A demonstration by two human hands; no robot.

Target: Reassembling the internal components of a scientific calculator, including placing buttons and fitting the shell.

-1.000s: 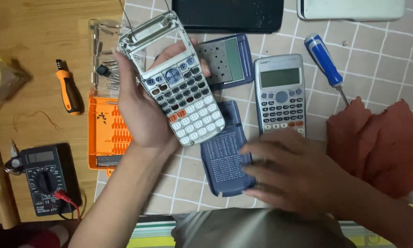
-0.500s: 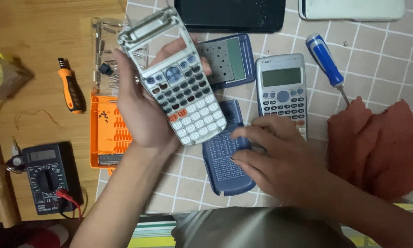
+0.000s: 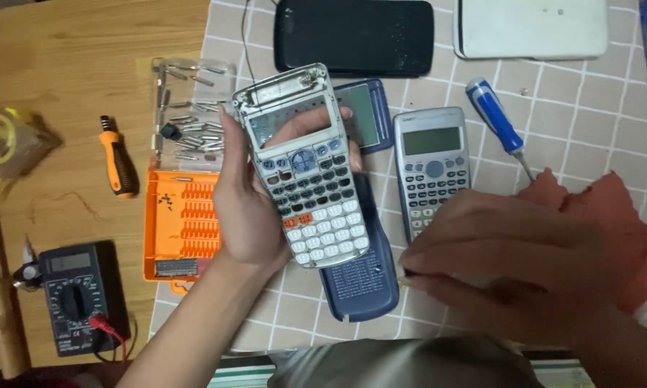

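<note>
Disassembly seems underway: the left hand grips a calculator front shell, screen missing, raised above the blue back cover. Right of that cover, the right hand pinches something small, perhaps a screw; refitting needs care.

A home repair bench for small electronics.

A wooden table half covered by a checked cloth carries a black multimeter, an orange screwdriver-bit case, loose bits, a blue-handled screwdriver and several calculators, one with its display window open; the wooden handle at the left edge is probably a soldering iron.
</note>
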